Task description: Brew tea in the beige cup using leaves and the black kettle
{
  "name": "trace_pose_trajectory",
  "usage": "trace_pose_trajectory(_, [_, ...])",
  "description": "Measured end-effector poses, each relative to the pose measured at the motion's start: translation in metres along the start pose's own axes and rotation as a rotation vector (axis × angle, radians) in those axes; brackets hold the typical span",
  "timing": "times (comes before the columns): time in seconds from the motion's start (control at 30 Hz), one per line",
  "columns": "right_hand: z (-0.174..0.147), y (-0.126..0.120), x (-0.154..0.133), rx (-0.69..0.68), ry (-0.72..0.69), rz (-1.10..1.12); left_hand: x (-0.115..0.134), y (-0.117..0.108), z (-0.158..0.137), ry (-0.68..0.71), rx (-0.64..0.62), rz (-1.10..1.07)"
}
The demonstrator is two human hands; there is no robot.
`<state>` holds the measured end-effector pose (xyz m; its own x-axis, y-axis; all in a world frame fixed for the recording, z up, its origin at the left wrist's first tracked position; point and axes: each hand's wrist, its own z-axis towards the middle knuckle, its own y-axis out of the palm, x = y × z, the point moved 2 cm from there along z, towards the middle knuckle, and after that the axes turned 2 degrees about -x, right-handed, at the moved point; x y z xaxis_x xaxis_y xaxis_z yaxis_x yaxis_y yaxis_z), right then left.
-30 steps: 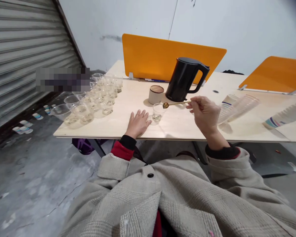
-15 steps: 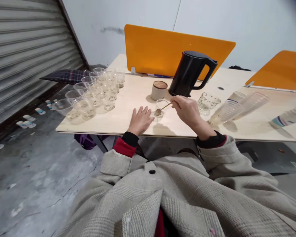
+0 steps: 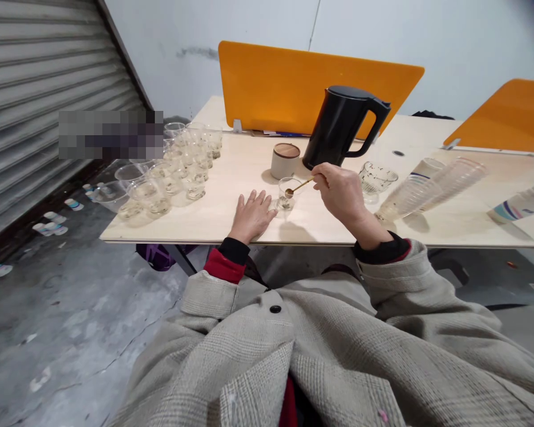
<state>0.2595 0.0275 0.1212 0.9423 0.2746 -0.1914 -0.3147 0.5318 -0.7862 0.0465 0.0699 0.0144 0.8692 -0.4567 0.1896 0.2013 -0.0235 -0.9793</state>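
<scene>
from my remote station i watched the right hand (image 3: 340, 188) pinch a thin gold-coloured spoon (image 3: 303, 184) by its handle, the bowl at the mouth of a clear plastic cup (image 3: 286, 204). the left hand (image 3: 253, 216) lay open and flat, thumb just beside that cup; i could not tell if they touched. the spoon looked light and stiff, perhaps slick, best held well up the handle. the cup seemed flimsy and easily tipped, so i favoured a soft hold low on its sides. both hands worked over a pale, smooth table (image 3: 218, 228). beyond them stood a lidded canister (image 3: 285, 165), a black kettle (image 3: 338, 130) and an orange divider (image 3: 276, 86); left of the left hand, rows of clear cups (image 3: 196, 187), then a slatted shutter (image 3: 48, 89) above a stained floor (image 3: 137, 308).
</scene>
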Motion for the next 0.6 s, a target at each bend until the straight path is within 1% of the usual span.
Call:
trace_pose_trajectory(0.1, [-0.005, -0.017, 0.005, 0.109, 0.033, 0.04, 0.0, -0.001, 0.0, -0.006, -0.018, -0.011])
trace_pose_trajectory(0.17, [-0.007, -0.031, 0.014, 0.187, 0.077, 0.044, 0.0, -0.002, -0.001, -0.006, -0.022, -0.019])
trace_pose_trajectory(0.3, [-0.003, -0.059, 0.048, 0.35, 0.186, -0.051, 0.0, -0.002, -0.001, -0.003, -0.017, -0.019])
trace_pose_trajectory(0.37, [0.003, -0.068, 0.069, 0.381, 0.264, -0.157, 0.0, -0.002, -0.001, -0.002, -0.017, -0.018])
trace_pose_trajectory(0.43, [0.011, -0.074, 0.088, 0.337, 0.379, -0.293, 0.001, -0.002, -0.002, -0.002, -0.012, -0.015])
trace_pose_trajectory(0.53, [0.021, -0.076, 0.109, 0.195, 0.581, -0.477, 0.001, -0.002, -0.002, -0.004, -0.007, -0.01])
trace_pose_trajectory(0.6, [0.027, -0.073, 0.117, 0.099, 0.657, -0.543, 0.002, -0.003, -0.002, -0.004, -0.008, -0.01])
